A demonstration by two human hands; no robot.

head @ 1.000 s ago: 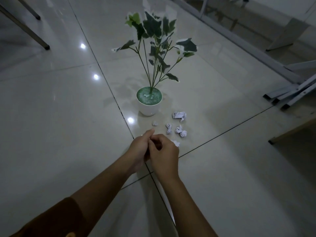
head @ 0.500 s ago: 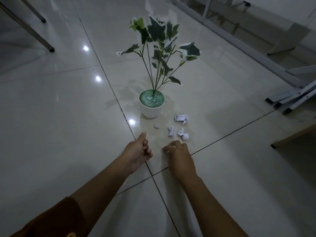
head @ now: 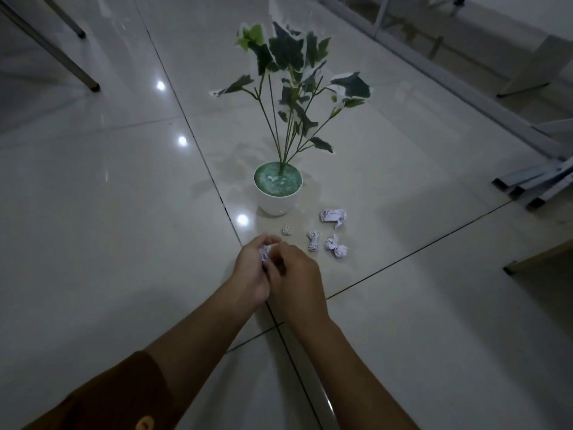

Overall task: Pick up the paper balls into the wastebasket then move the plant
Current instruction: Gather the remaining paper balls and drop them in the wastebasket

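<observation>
Both hands meet low over the tiled floor (head: 108,243): the left hand (head: 249,271) and right hand (head: 294,280) close together around one paper ball (head: 265,251). Four more paper balls (head: 333,216) lie just beyond, right of the grip; any print is unreadable. The plant (head: 278,187) stands upright just behind.

Left hand (head: 248,271) and right hand (head: 294,280) meet above tiled floor (head: 108,243), both closed on one paper ball (head: 265,252). Four paper balls (head: 333,216) lie on floor beside upright potted plant (head: 278,190)
</observation>
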